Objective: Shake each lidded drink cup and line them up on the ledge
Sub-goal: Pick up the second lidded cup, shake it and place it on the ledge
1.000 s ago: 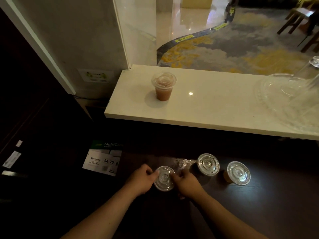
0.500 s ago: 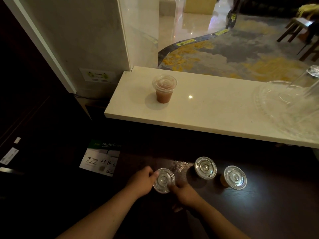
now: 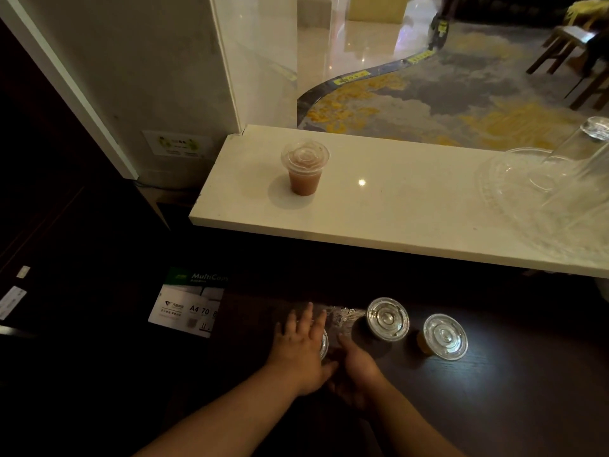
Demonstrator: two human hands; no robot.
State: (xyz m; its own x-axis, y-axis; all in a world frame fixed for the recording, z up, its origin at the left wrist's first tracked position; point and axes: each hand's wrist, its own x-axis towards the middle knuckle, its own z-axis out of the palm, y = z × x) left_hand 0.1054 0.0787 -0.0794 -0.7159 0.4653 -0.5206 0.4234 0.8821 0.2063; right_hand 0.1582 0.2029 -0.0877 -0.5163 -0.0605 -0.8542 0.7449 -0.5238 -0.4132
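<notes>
One lidded cup of pinkish-brown drink stands on the white stone ledge. On the dark counter below, my left hand lies flat over the lid of a third cup, fingers spread, so only the lid's right rim shows. My right hand grips that cup from the near right side. Two more lidded cups stand to the right: one close by, another with amber drink further right.
A clear plastic dome and stacked clear cups occupy the ledge's right end. A ream of A4 copy paper lies left of my hands. Crumpled clear plastic sits behind the held cup. A pillar rises at the ledge's left end.
My left hand moved from the cup's left side onto its lid, covering it. My right hand slid lower around the cup's near side.
</notes>
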